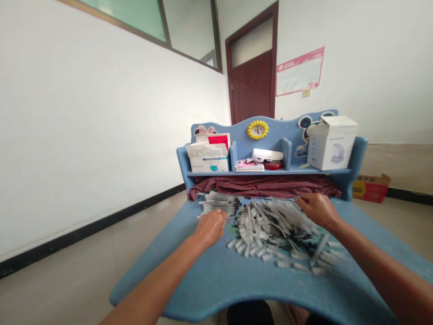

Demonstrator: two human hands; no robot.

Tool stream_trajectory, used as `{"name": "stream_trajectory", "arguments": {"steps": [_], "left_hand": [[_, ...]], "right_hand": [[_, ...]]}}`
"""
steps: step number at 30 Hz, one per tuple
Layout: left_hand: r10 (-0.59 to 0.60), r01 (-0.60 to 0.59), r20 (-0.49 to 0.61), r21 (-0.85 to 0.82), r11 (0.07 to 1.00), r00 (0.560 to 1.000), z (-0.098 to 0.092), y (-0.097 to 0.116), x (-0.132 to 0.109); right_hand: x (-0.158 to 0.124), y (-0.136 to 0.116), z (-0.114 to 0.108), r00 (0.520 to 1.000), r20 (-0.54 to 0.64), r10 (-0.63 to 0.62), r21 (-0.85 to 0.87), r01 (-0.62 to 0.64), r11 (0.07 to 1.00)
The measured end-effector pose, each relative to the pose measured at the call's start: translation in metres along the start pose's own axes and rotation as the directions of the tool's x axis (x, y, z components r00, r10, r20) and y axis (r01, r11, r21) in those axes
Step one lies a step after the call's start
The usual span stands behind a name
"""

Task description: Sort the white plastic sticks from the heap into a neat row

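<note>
On the blue desk, my left hand [211, 225] is closed, its fingers curled at the near edge of a neat stack of translucent tubes [218, 202] with black ends. What it grips, if anything, is hidden. My right hand [320, 209] is also closed, in a pinch at the far right of a loose heap of translucent tubes [267, 221]; I cannot make out what lies between its fingertips. Short clear pieces [260, 252] are scattered along the heap's near side, with dark thin parts [297, 239] mixed in at the right.
The blue desk [209, 280] has a curved front edge. A checked cloth [264, 186] lies bunched beneath its shelf [297, 171]. The shelf bears a mask box [209, 158], a red tin [272, 166] and a tall white box [331, 144]. A cardboard box [371, 188] stands behind, at right.
</note>
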State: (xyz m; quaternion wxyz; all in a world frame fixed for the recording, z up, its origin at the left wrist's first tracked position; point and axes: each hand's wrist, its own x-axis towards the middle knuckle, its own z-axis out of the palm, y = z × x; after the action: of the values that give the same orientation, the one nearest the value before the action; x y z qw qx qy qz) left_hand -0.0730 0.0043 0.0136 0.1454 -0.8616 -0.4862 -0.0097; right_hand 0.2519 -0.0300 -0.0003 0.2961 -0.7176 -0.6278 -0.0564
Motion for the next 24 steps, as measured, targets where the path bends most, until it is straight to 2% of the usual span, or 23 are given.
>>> {"name": "stream_trajectory", "arguments": {"steps": [3, 10, 13, 16, 20, 24], "left_hand": [[0.003, -0.003, 0.028, 0.016, 1.0, 1.0, 0.009, -0.017, 0.014], [0.06, -0.062, 0.076, 0.025, 0.998, 0.995, 0.022, -0.019, 0.028], [0.094, -0.096, 0.082, 0.025, 0.995, 0.992, 0.017, -0.021, 0.031], [0.132, -0.133, 0.059, 0.025, 0.991, 0.99, 0.003, -0.019, 0.03], [0.226, -0.226, -0.036, 0.005, 0.974, 0.973, -0.022, 0.006, 0.029], [0.39, -0.417, -0.189, -0.137, 0.898, 0.901, -0.036, 0.052, 0.031]], "right_hand": [[-0.002, 0.007, 0.009, 1.0, -0.028, -0.012, 0.105, 0.015, 0.994], [-0.012, 0.016, 0.017, 0.997, -0.082, -0.014, 0.277, 0.037, 0.96], [-0.014, 0.016, 0.014, 0.993, -0.119, 0.006, 0.355, 0.037, 0.934], [-0.017, 0.011, 0.01, 0.988, -0.152, 0.011, 0.415, 0.054, 0.908], [-0.022, -0.006, 0.002, 0.993, -0.115, -0.031, 0.539, 0.088, 0.837], [-0.029, -0.024, -0.005, 0.994, 0.04, -0.1, 0.673, 0.047, 0.738]]}}
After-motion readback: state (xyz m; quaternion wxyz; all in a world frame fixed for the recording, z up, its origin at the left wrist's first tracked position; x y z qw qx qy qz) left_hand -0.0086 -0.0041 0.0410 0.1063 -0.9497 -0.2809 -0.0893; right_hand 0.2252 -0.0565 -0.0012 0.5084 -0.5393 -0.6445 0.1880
